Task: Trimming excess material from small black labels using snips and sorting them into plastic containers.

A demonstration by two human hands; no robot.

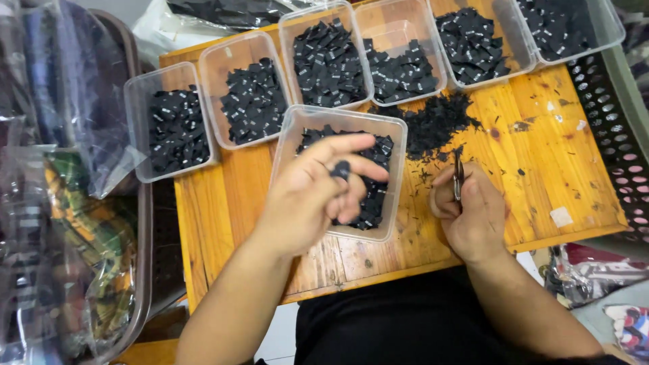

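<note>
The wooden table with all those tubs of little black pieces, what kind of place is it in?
Probably a small garment or label-finishing workshop. Clear plastic tubs on the orange wooden table hold small black fabric labels, the right hand grips small metal snips, and bagged clothing lies alongside.

1. The left hand (318, 192) hovers over a clear rectangular plastic tub (295, 132) of small black fabric labels, pinching one small black label (341, 169) between thumb and fingers (345, 145); the hand is blurred.
2. The right hand (470, 216) rests on the orange-brown wooden surface (541, 155), closed around small metal snips (458, 179) whose tips point away from the person.
3. A loose heap of black fabric scraps (436, 122) lies on the surface just beyond the right hand, beside the near tub.
4. Six more clear plastic tubs (137, 128) of black labels stand in a row along the far edge.
5. Clear plastic bags of patterned cloth (81, 236) lie to the left.
</note>
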